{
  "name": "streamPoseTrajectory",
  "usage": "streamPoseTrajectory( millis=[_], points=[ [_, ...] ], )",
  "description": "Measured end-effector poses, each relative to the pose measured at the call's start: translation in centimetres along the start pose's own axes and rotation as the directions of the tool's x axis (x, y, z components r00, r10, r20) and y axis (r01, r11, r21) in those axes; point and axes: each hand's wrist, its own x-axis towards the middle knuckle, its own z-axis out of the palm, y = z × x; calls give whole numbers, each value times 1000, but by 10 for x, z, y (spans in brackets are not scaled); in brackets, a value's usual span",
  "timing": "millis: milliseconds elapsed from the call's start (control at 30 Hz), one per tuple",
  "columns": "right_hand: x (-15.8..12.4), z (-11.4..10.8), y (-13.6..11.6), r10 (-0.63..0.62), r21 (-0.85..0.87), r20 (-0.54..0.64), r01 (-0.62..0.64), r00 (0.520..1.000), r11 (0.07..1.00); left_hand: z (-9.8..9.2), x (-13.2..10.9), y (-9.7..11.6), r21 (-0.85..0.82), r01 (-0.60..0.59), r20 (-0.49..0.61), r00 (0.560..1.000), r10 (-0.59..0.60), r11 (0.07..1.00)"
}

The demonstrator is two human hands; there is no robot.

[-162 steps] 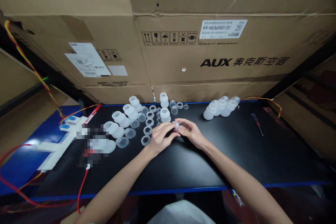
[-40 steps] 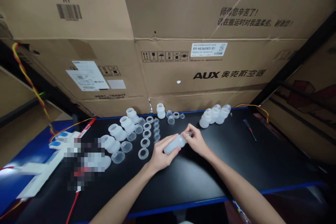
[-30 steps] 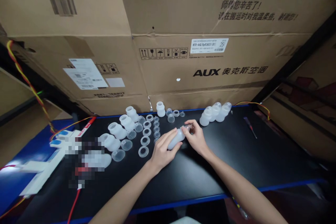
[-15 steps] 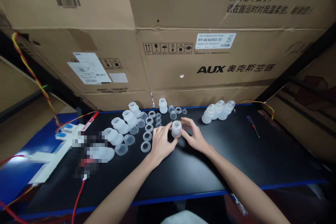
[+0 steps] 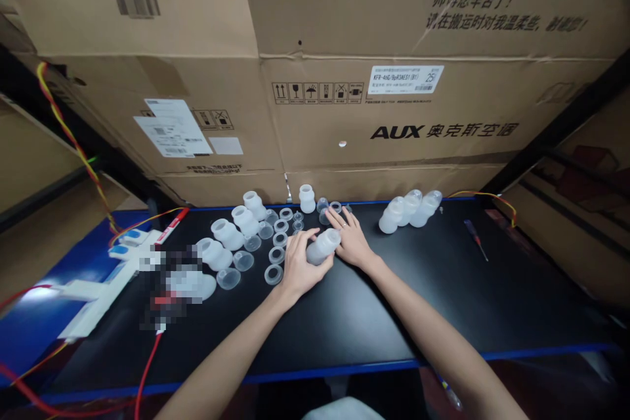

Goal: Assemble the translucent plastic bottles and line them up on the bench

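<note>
Holding 1 bottle (image 5: pixel 323 247), left hand (image 5: pixel 301 264), above mid-table (image 5: pixel 354 321).
Left: fingers curled round bottle, its mouth tilted up and rightward. Right hand (image 5: pixel 350 239): palm down, fingers outstretched, slightly parted, reaching over the caps (image 5: pixel 323 204) at the back; fingertip contact cannot be told.

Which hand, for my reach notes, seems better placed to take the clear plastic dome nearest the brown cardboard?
Probably the right hand: its fingers extend close to that dome, while the left hand grips a translucent white waisted plastic bottle.
</note>
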Motion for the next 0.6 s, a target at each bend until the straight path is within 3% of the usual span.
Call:
streamPoseTrajectory(
  millis=[167, 333, 400, 533, 600],
  points=[
    [-5, -2, -3, -9, 32, -128, 13, 992, 999, 0, 0, -2, -35, -77, -51, 996, 76, 996],
    [-12, -3, -4, 144, 302, -160, -90, 976, 949, 0, 2, -5, -73, -75, -119, 991, 66, 994],
    [-14, -7, -4, 305, 494, -225, -161, 925, 854, 0, 3, -6, -77, -75, -144, 988, 63, 994],
    [-14, -21, -8, 623, 860, -291, -86, 726, 502, -1, 5, -7, -61, -90, -165, 983, 79, 994],
    [-14, -27, -13, 651, 930, -235, -29, 722, 368, 0, 4, -6, -57, -102, -153, 984, 92, 993]
  ],
)
